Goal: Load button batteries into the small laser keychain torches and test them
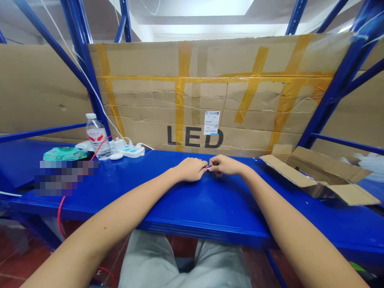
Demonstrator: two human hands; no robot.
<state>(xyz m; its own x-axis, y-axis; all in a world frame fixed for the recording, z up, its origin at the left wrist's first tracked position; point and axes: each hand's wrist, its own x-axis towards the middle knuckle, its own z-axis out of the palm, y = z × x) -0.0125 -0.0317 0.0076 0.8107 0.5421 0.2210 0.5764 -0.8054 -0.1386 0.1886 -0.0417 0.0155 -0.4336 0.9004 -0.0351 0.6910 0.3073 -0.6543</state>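
My left hand (192, 169) and my right hand (222, 165) meet just above the middle of the blue table (198, 204). Between their fingertips is a small shiny metal piece (207, 168), mostly covered, so its kind does not show. The left hand is closed with its back toward me, fingers curled around one side of the piece. On the other side, the thumb and fingers of the right hand pinch it.
An open cardboard box (318, 172) stands at the right. A water bottle (98, 138), a power strip (132, 151) with plugs and a green packet (64, 153) are at the left. A red cable (61, 214) hangs over the table edge. Taped cardboard (150, 108) closes off the back.
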